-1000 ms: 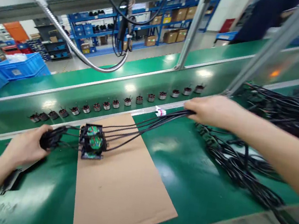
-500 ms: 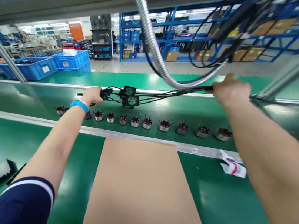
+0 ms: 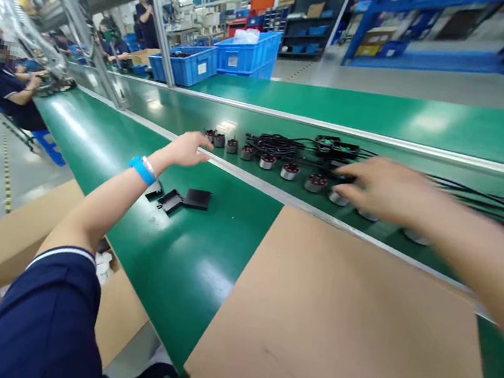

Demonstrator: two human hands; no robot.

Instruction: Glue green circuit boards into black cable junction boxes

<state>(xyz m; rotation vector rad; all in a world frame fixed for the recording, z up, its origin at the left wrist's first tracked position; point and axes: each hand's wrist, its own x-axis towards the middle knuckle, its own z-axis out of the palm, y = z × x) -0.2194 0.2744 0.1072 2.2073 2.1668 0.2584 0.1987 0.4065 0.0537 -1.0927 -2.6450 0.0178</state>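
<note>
My left hand (image 3: 188, 149) is over the rail at the left end of a row of round motor parts (image 3: 289, 170), fingers apart and holding nothing. The bundled black cables (image 3: 280, 146) with black modules (image 3: 336, 148) lie behind the row on the green bench. Above the row's right part is my right hand (image 3: 360, 180), blurred, with its fingers apart near the modules and nothing visibly gripped. Part of the row is hidden under my right forearm.
A cardboard sheet (image 3: 345, 323) lies on the near green surface (image 3: 165, 264). Black plastic cases (image 3: 197, 199) rest left of it. An open carton (image 3: 17, 236) stands lower left. Blue bins (image 3: 246, 52) are behind, and a person (image 3: 3, 79) sits far left.
The view has swung left. Both hands have let go of the cables and modules, which now lie behind the motor row. My left hand has come towards the near rail.
</note>
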